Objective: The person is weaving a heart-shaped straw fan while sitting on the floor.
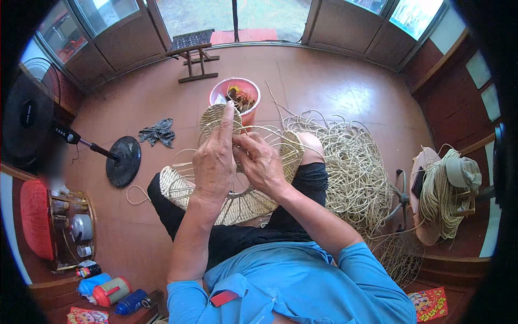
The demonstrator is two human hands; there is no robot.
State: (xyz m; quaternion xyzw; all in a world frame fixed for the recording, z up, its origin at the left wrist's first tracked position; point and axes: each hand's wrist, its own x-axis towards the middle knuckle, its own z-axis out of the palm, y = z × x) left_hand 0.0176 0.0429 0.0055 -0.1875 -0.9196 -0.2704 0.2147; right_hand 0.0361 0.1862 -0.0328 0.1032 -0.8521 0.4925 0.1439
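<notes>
Your left hand (215, 156) grips the upper edge of the woven piece (243, 162), fingers closed over its rim, forefinger stretched up along it. Your right hand (261, 162) sits just beside it, fingertips pinched on a strand (264, 130). The piece rests on your lap beneath both hands. Beyond your fingertips stands a red bucket (236, 92); loose cane (356, 167) lies right of the grip.

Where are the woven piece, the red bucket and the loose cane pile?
woven piece (178, 186): head view, lower left woven edge.
red bucket (250, 116): head view, front wall.
loose cane pile (356, 167): head view, middle of heap.
</notes>
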